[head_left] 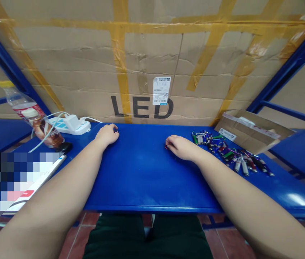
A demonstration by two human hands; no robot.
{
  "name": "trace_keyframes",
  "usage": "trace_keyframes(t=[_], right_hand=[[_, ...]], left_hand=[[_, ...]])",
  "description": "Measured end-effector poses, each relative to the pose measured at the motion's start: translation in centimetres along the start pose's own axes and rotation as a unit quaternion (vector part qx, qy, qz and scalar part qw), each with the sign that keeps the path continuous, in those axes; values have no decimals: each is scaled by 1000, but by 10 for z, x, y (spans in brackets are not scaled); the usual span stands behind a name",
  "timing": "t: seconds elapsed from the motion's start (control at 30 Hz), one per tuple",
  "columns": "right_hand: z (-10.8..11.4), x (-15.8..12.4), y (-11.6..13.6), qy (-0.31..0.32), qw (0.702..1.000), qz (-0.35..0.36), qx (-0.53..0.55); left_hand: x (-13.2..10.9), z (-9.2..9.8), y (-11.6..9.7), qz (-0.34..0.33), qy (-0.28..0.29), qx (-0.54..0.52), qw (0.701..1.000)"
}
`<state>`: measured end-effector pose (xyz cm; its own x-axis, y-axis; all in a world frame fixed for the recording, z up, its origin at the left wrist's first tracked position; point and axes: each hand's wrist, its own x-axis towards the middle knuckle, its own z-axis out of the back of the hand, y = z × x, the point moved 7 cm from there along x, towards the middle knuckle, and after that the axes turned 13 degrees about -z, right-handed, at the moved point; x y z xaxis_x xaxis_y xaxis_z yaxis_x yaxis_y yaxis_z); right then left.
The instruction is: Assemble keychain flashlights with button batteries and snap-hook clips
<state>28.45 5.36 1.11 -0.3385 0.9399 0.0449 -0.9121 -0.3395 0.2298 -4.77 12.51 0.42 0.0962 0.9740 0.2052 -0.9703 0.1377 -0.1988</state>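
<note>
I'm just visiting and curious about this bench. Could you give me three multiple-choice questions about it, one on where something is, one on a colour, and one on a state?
1. Where are the small keychain flashlights?
A) To the right of the right hand
B) Between the two hands
C) At the table's left end

2. What colour is the tabletop?
A) Green
B) Red
C) Blue

3. How is the left hand placed?
A) Held up in the air
B) Resting on the tabletop
C) In the lap

1: A, they lie in a heap beyond that hand.
2: C, its surface is painted blue.
3: B, it lies on the blue surface.
</note>
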Motion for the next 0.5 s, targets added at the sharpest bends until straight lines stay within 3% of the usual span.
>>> trace_keyframes(t=[0.27, 0.43, 0.5], right_hand=[[21, 4, -52, -77, 981, -179, 13], [19, 6, -68, -88, 967, -238, 22], [20, 6, -67, -94, 967, -236, 30]], left_hand=[[-4, 9, -11, -10, 9, -59, 998], [-11, 11, -49, -73, 19, -134, 988], [-17, 9, -74, -142, 31, -233, 962]])
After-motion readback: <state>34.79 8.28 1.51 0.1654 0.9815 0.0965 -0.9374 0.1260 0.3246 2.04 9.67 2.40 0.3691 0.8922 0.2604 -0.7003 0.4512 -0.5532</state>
